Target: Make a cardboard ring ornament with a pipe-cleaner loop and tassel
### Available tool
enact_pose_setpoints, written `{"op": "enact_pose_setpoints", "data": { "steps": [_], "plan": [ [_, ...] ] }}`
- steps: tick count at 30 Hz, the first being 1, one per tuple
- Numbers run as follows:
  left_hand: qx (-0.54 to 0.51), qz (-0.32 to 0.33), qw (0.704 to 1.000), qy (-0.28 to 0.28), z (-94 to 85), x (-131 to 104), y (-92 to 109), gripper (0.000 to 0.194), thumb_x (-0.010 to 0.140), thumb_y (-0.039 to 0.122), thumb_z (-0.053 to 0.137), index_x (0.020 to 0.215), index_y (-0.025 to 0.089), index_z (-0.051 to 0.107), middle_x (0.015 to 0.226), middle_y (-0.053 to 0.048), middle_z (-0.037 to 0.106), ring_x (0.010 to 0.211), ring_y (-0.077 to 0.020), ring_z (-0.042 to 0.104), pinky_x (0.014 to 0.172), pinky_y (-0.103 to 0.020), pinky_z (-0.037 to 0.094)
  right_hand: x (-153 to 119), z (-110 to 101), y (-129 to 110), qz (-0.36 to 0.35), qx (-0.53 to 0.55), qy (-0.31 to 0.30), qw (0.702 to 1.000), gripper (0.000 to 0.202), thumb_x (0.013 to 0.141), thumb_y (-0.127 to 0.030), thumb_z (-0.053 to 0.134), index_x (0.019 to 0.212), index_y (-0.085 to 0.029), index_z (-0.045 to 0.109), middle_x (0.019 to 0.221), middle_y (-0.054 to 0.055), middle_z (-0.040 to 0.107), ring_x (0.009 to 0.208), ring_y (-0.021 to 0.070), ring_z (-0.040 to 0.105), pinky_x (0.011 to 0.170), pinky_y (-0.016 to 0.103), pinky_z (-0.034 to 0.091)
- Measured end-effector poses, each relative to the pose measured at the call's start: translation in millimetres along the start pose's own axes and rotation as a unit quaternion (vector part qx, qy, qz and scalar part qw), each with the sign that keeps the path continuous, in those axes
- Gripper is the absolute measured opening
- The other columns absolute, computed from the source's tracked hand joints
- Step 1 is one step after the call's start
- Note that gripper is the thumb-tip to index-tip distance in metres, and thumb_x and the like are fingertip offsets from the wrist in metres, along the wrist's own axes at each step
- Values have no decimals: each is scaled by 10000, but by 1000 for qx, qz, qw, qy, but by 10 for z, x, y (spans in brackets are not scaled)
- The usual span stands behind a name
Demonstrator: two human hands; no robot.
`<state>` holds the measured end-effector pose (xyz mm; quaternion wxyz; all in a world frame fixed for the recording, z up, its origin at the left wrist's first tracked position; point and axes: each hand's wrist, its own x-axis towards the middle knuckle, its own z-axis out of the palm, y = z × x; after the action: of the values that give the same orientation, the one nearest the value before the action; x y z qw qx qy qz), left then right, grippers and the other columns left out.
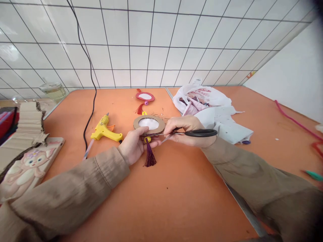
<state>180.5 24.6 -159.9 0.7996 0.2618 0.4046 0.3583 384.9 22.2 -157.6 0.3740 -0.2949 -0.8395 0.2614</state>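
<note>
Above the orange table, my left hand [135, 144] grips the near left edge of an oval cardboard piece [136, 123] with a white centre, its thumb on top. Below the piece hang a yellow bell [147, 139] and a dark purple tassel [150, 156]; a yellow loop [144, 113] shows at its far edge. My right hand [189, 130] is closed on scissors [201, 133] with black handles, at the right edge of the cardboard. The blades point left, near my left fingertips, and are partly hidden.
A yellow glue gun [104, 129] with a black cord [94, 101] lies left. Behind the hands is a red oval ornament [145, 96] with a red tassel. A white plastic bag [214, 97] sits back right. Torn cardboard [27, 124] and a cartoon-printed case [32, 164] are far left.
</note>
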Motion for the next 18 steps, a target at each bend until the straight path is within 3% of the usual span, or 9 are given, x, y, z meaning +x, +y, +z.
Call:
{"op": "enact_pose_setpoints", "data": {
  "steps": [8, 14, 18],
  "plan": [
    [-9, -8, 1000, 18, 20, -22, 22, 376, 965, 145, 410, 1248, -51, 562, 698, -138, 714, 547, -180, 698, 498, -201, 576, -53, 25, 130, 34, 35, 21, 999, 171, 866, -364, 666, 818, -200, 679, 723, 22, 665, 624, 140, 589, 548, 282, 438],
    [-19, -8, 1000, 18, 8, -11, 8, 355, 948, 130, 429, 1228, -44, 561, 719, -144, 725, 543, -177, 699, 523, -212, 592, -49, 45, 94, -10, 30, 26, 999, 73, 871, -286, 653, 819, -243, 681, 719, 8, 661, 623, 152, 590, 556, 306, 440],
    [-15, -4, 1000, 1, 3, -13, -4, 361, 956, 136, 421, 1230, -41, 576, 744, -159, 735, 557, -176, 699, 496, -201, 572, -49, 65, 57, 6, 62, 17, 998, 46, 872, -321, 660, 841, -292, 676, 743, 17, 670, 661, 196, 613, 606, 365, 475]
  ]
}}
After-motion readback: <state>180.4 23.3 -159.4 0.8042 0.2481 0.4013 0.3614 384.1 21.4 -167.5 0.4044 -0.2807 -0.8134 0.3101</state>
